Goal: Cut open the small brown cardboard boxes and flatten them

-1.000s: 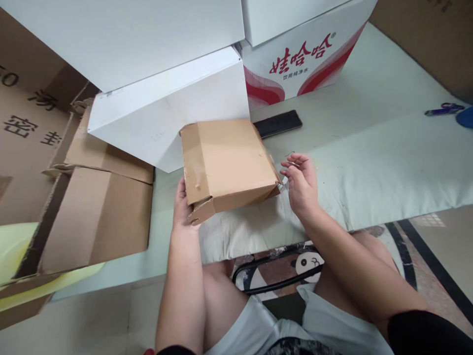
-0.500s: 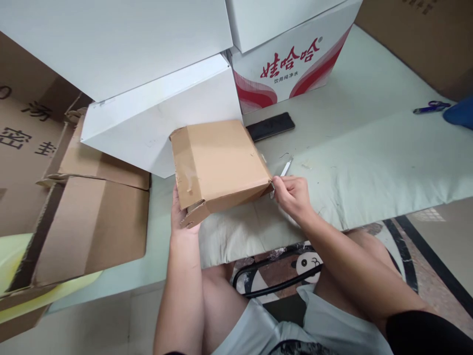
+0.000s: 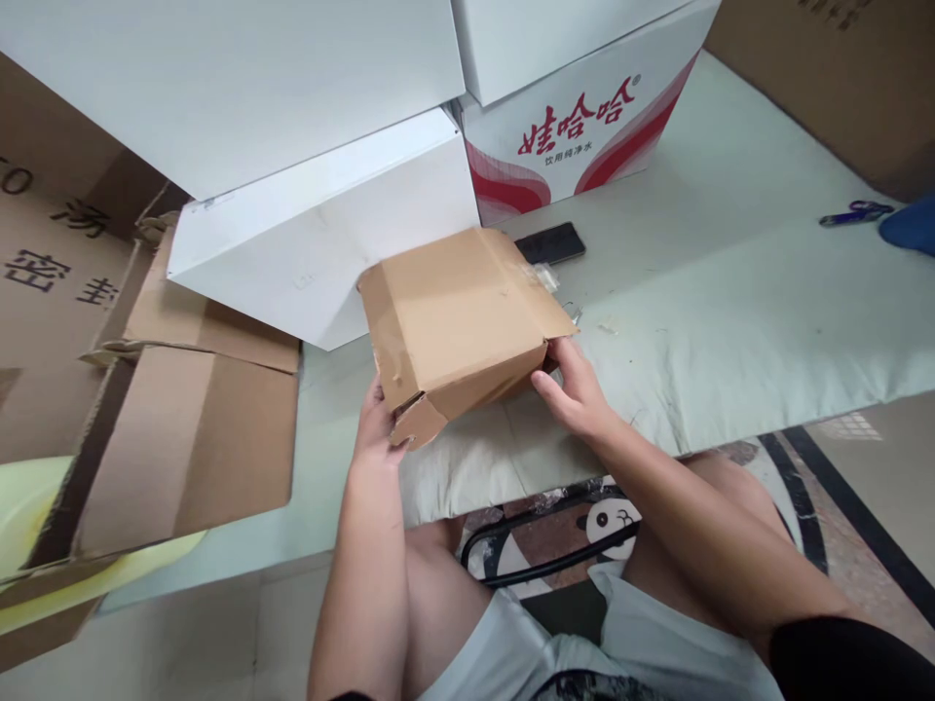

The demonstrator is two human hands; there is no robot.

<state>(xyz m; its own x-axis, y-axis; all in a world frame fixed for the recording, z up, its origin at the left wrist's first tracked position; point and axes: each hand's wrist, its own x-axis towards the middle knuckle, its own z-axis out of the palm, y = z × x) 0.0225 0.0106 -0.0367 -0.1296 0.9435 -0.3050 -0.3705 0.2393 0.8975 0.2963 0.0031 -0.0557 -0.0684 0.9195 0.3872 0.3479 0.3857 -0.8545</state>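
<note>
A brown cardboard box (image 3: 460, 316) with loose end flaps is tilted up over the table in front of me. My left hand (image 3: 376, 428) grips its near left corner, the fingers partly hidden beneath the cardboard. At the near right corner, my right hand (image 3: 574, 385) holds the box with its thumb outside and its fingers tucked behind the flap. Crumpled clear tape (image 3: 544, 277) hangs at the right flap. A pale blade-like tip (image 3: 576, 313) shows just past that flap; the rest of it is covered.
Behind the box lies a black phone (image 3: 553, 243). White cartons (image 3: 328, 234) are stacked at the back, one with red lettering (image 3: 577, 131). Opened brown cartons (image 3: 182, 438) stand at left. Scissors (image 3: 854, 213) lie far right beside a blue object (image 3: 910, 224).
The box has shifted a little to the right, and its right flap now spreads outward. My right hand has gone from pinching the corner to holding it with fingers behind the flap.
</note>
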